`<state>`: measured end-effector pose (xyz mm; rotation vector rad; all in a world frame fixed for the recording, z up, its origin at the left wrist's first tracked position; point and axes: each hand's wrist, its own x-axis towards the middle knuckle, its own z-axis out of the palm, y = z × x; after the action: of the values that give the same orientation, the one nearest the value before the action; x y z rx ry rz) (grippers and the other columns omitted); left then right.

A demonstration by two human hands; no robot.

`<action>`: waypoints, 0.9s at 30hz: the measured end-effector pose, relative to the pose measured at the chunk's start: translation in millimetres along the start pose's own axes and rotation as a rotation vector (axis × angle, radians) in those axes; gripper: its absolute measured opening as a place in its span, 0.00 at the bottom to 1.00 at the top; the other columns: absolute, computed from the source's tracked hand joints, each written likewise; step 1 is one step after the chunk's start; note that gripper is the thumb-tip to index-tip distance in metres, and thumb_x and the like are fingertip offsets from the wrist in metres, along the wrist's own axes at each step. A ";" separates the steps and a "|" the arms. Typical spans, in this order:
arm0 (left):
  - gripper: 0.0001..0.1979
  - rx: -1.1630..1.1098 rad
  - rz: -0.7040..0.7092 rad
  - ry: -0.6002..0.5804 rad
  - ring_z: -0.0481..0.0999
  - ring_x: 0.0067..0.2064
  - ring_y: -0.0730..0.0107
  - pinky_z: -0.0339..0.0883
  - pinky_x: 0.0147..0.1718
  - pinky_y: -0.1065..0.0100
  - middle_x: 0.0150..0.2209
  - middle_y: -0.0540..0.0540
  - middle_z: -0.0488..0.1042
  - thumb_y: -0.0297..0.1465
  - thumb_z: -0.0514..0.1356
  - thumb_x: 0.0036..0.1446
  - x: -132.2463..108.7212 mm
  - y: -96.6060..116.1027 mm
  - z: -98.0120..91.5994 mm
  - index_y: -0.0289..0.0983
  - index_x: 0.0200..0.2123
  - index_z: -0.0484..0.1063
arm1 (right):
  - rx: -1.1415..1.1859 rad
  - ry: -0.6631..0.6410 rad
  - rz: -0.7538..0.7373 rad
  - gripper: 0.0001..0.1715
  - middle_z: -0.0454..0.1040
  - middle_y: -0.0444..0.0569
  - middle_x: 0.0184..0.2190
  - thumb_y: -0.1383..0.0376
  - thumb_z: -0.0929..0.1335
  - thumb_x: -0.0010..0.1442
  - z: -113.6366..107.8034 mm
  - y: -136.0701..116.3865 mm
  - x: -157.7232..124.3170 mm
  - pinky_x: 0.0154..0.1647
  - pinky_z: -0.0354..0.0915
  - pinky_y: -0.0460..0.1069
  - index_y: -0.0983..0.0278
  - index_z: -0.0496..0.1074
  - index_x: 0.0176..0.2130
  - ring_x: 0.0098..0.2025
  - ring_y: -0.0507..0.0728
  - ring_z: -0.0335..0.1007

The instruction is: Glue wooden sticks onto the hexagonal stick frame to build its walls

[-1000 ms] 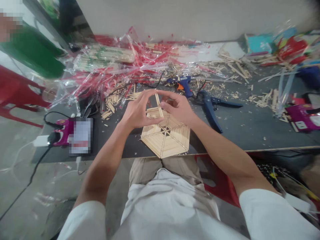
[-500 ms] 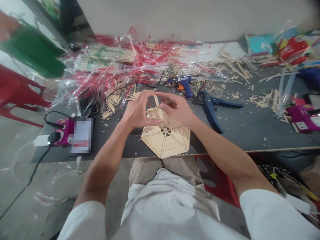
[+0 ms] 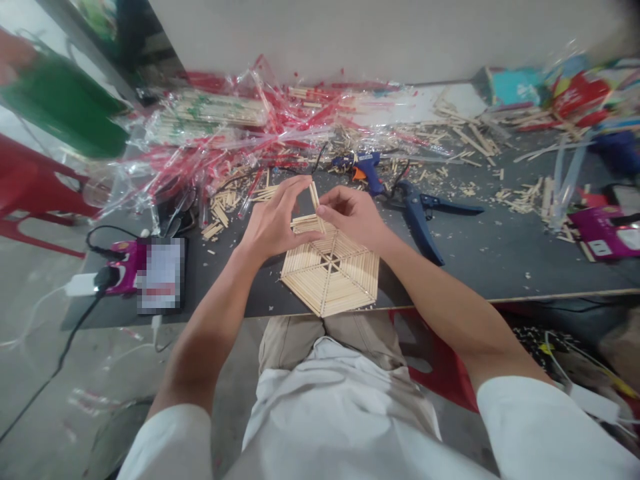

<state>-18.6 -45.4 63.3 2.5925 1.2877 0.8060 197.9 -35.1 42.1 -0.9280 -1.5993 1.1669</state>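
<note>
A flat hexagon built of thin wooden sticks [image 3: 334, 275] lies at the near edge of the dark table [image 3: 500, 260]. Both hands meet over its far side. My left hand [image 3: 273, 223] and my right hand [image 3: 355, 217] each pinch a short wooden stick [image 3: 315, 198] that stands tilted above the hexagon's far rim. The left fingertips reach the stick's top, the right fingers grip lower down. My thumbs rest near the hexagon's rim.
A blue glue gun [image 3: 367, 168] and blue cutters [image 3: 420, 213] lie just beyond my right hand. Cut stick pieces and red-and-clear plastic wrappers [image 3: 240, 133] cover the back. A purple power strip [image 3: 123, 267] sits left. Red chairs [image 3: 30, 193] stand at far left.
The hands and the stick have shifted very slightly toward the far side; the left fingers have spread a little. The hexagon has stayed put.
</note>
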 end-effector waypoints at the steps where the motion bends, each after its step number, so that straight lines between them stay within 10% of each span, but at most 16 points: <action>1: 0.50 0.001 0.009 -0.002 0.83 0.44 0.59 0.76 0.37 0.62 0.70 0.31 0.67 0.66 0.59 0.57 -0.1 -0.9 0.2 0.42 0.72 0.57 | -0.026 0.000 0.008 0.29 0.73 0.43 0.28 0.40 0.76 0.56 -0.4 -0.5 -0.2 0.29 0.61 0.47 0.63 0.76 0.35 0.28 0.49 0.62; 27: 0.50 -0.052 -0.028 -0.129 0.81 0.48 0.58 0.76 0.37 0.63 0.69 0.31 0.64 0.55 0.66 0.58 1.4 5.0 0.1 0.41 0.74 0.50 | -0.038 -0.017 0.099 0.31 0.71 0.41 0.24 0.40 0.78 0.51 -0.9 -6.8 2.2 0.28 0.55 0.48 0.63 0.73 0.29 0.27 0.49 0.59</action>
<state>-14.4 -47.4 65.6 2.5339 1.2466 0.6470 197.7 -34.6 49.3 -1.0341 -1.6092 1.2186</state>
